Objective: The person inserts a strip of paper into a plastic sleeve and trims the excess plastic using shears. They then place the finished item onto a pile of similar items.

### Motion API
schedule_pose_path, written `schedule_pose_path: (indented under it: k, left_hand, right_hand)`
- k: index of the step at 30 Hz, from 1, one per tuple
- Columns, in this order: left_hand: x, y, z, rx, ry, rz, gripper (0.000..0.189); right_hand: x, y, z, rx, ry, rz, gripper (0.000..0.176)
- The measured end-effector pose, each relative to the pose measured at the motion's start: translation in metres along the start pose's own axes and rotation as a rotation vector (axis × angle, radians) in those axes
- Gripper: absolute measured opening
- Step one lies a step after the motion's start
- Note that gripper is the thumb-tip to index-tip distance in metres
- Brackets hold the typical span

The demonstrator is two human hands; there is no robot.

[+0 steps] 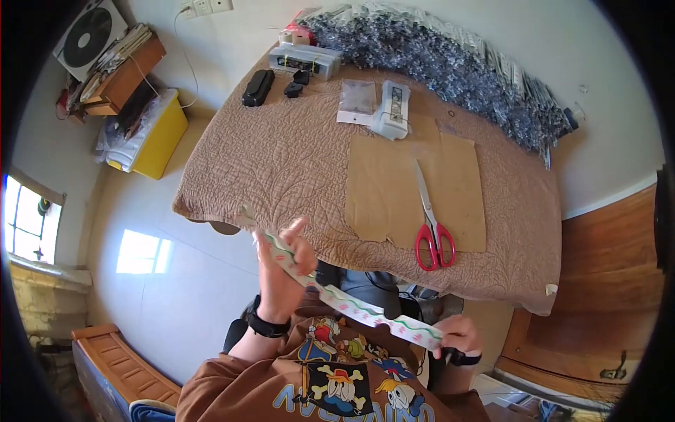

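A long white strip point(351, 307) printed with a green wavy line and small pink figures stretches between my two hands in front of my body. My left hand point(281, 271) is closed on it near its upper end, index finger sticking out, and a short tail of the strip pokes past the fingers. The other end is pinched in my right hand point(458, 335), lower and to the right. Beyond the strip, on the quilted table cover, a pair of scissors point(431, 225) with red handles lies on a flat piece of cardboard point(380, 183).
Silver tinsel bundles point(450, 63) line the table's back edge. A black case point(259, 88), a plastic box point(306, 62), a small clear packet point(357, 98) and a white pack point(392, 109) lie before them. A yellow bin point(160, 133) stands on the floor at left.
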State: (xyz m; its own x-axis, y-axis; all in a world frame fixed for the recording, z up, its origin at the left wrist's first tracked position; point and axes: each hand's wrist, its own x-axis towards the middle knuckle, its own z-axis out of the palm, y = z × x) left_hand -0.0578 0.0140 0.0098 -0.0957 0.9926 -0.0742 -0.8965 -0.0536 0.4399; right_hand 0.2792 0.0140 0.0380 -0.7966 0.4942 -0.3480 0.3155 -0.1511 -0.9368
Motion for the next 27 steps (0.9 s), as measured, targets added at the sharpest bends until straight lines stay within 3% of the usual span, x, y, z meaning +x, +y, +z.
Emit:
schedule_pose_path:
  k: [2,4,5,6,7,8,11,12,14,15,17,18,21,23,24,26,27]
  left_hand:
    - [-0.002,-0.020,0.013,0.024,-0.010,-0.020,0.067]
    - [-0.012,-0.047,0.027,0.156,-0.032,0.045,0.081]
    - [-0.017,-0.058,0.032,0.156,-0.040,0.044,0.081]
    - [-0.022,-0.067,0.037,0.348,0.014,0.033,0.077]
    - [-0.023,-0.070,0.040,0.538,0.072,0.024,0.073]
    - [-0.022,-0.067,0.042,0.536,0.071,0.029,0.073]
    - [-0.024,-0.055,0.039,0.385,0.032,-0.324,0.059]
    - [-0.021,-0.051,0.034,0.384,0.034,-0.329,0.059]
    - [-0.007,-0.041,0.024,0.318,-0.084,-0.058,0.047]
    - [-0.001,-0.030,0.022,0.209,-0.051,0.008,0.050]
    - [0.005,-0.003,0.025,0.094,-0.018,0.072,0.053]
    - [0.007,0.012,0.030,-0.008,-0.035,0.094,0.057]
    - [0.007,0.004,0.028,-0.095,-0.037,0.037,0.064]
    - [0.004,-0.021,0.026,-0.066,-0.012,-0.114,0.070]
    - [0.000,-0.037,0.031,0.084,-0.028,-0.068,0.074]
    - [-0.012,-0.067,0.043,0.235,-0.049,-0.022,0.077]
    - [-0.017,-0.078,0.047,0.432,-0.013,0.008,0.076]
  right_hand:
    - [0.027,-0.001,0.017,0.523,-0.020,-0.609,0.026]
    - [0.057,-0.036,0.038,0.521,0.155,-0.164,0.027]
    - [0.078,-0.041,0.046,0.446,0.217,-0.063,0.026]
    - [0.092,-0.040,0.050,0.370,0.276,0.036,0.025]
    - [0.096,-0.035,0.049,0.365,0.276,0.031,0.025]
    - [0.099,-0.025,0.051,0.374,0.248,0.041,0.024]
    - [0.093,-0.004,0.056,0.402,0.190,0.079,0.023]
    - [0.084,0.002,0.051,0.255,0.156,-0.022,0.023]
    - [0.062,0.012,0.036,-0.039,0.090,-0.222,0.023]
    - [0.049,0.012,0.025,-0.038,0.094,-0.217,0.023]
    - [0.018,0.008,0.004,-0.208,-0.066,0.090,0.023]
    - [0.006,0.005,-0.005,-0.211,-0.064,0.094,0.023]
    - [-0.005,-0.005,-0.011,0.015,-0.098,-0.047,0.021]
    - [0.019,-0.009,0.005,0.410,-0.132,-0.355,0.021]
    - [0.033,-0.015,0.012,0.603,-0.149,-0.511,0.021]
    - [0.059,-0.040,0.025,0.402,0.068,-0.040,0.023]
    - [0.070,-0.037,0.033,0.401,0.069,-0.042,0.023]
